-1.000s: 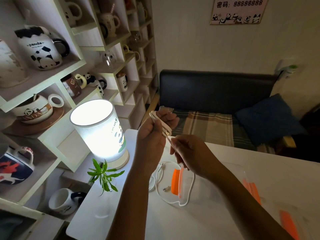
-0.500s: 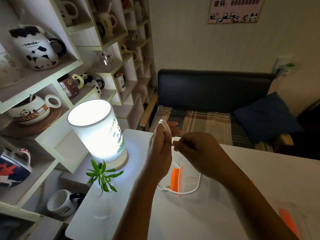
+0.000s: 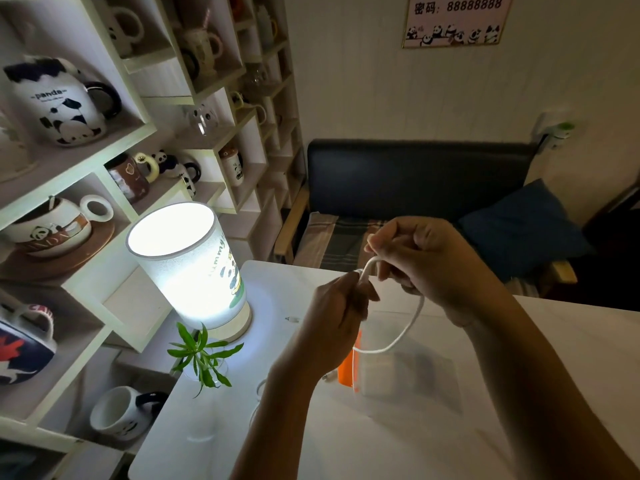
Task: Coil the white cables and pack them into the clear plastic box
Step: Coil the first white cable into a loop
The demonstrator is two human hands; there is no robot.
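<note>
A white cable [image 3: 405,332] hangs in a loop between both hands above the white table [image 3: 554,358]. My left hand [image 3: 337,306] pinches the coiled part of it at the fingertips. My right hand [image 3: 429,261], higher and to the right, grips the cable where it bends over. The loop droops down over a clear plastic box [image 3: 408,379] with an orange latch [image 3: 346,367] on its left side. A small cable plug [image 3: 292,319] lies on the table near the lamp.
A lit cylindrical lamp [image 3: 188,261] and a small green plant [image 3: 201,355] stand at the table's left end. Shelves of panda mugs [image 3: 59,102] fill the left wall. A dark sofa [image 3: 415,178] with a blue cushion [image 3: 519,226] sits behind the table.
My right hand has risen and moved right, drawing out a longer loop of cable. My left hand has dropped lower, and the view has shifted slightly.
</note>
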